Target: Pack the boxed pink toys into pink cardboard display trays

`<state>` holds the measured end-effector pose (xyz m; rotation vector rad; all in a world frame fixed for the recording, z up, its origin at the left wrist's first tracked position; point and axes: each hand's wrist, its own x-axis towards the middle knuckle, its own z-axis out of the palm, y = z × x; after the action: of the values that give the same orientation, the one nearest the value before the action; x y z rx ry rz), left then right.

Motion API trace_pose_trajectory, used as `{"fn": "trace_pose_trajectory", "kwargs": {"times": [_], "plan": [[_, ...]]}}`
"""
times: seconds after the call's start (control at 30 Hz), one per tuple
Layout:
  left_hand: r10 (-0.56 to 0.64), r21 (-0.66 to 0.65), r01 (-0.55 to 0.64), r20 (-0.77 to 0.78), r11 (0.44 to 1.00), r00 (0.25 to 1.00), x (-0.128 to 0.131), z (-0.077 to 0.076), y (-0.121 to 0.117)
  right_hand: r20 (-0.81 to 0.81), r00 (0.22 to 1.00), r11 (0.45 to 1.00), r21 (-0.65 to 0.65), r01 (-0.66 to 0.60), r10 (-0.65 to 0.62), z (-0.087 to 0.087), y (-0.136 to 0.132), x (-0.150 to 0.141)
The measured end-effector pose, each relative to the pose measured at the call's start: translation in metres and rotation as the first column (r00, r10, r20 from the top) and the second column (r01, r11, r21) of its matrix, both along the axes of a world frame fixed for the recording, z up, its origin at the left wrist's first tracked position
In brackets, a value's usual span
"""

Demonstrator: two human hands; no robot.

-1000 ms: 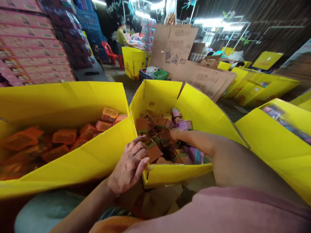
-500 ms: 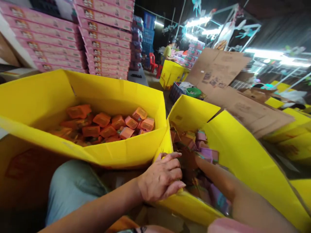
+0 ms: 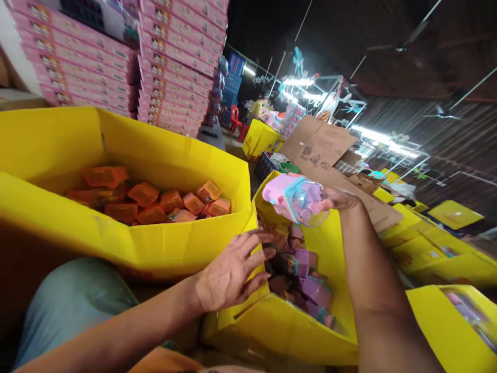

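Observation:
My right hand (image 3: 339,199) is raised over the right yellow box (image 3: 295,324). It grips a pink plastic toy case (image 3: 293,197) with a teal band by its clear end, and small purple and pink pieces show inside. The case is tilted, slightly smeared by motion. At that box's left edge my left hand (image 3: 235,269) hangs with fingers apart and nothing in them; whether it touches the edge I cannot tell. Below lie several purple and brownish cases (image 3: 306,261). The left yellow box (image 3: 186,248) holds several orange cases (image 3: 143,194).
Stacks of flat pink cartons (image 3: 174,67) rise behind the left box. Large cardboard sheets (image 3: 314,142) lean beyond the right one. More yellow boxes (image 3: 438,243) stand at the right. Farther back are a red chair (image 3: 235,118) and a blurred person (image 3: 257,109).
My right hand has come up out of the right box with the pink toy case in it. My left hand has loosened from the box edge, its fingers spreading. The view has shifted right.

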<state>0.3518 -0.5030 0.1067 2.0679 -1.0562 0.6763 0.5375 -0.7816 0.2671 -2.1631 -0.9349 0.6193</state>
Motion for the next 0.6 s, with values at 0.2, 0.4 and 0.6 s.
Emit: {"fn": "trace_pose_trajectory", "kwargs": {"times": [0.2,0.4,0.6], "plan": [[0.31,-0.115,-0.297,0.113,0.948,0.944,-0.037,0.08,0.092,-0.069,0.901,0.892,-0.129,-0.433,0.428,0.039,0.182,-0.07],[0.246,-0.212,-0.301,-0.25,0.93,0.936,-0.116,0.034,0.198,-0.369,0.579,0.529,-0.236,-0.815,0.727,-0.037,0.365,-0.114],[0.075,-0.64,-0.496,-0.567,0.588,0.82,-0.195,-0.076,0.256,-0.438,0.663,0.557,-0.361,-0.748,0.606,-0.124,0.463,-0.168]]}}
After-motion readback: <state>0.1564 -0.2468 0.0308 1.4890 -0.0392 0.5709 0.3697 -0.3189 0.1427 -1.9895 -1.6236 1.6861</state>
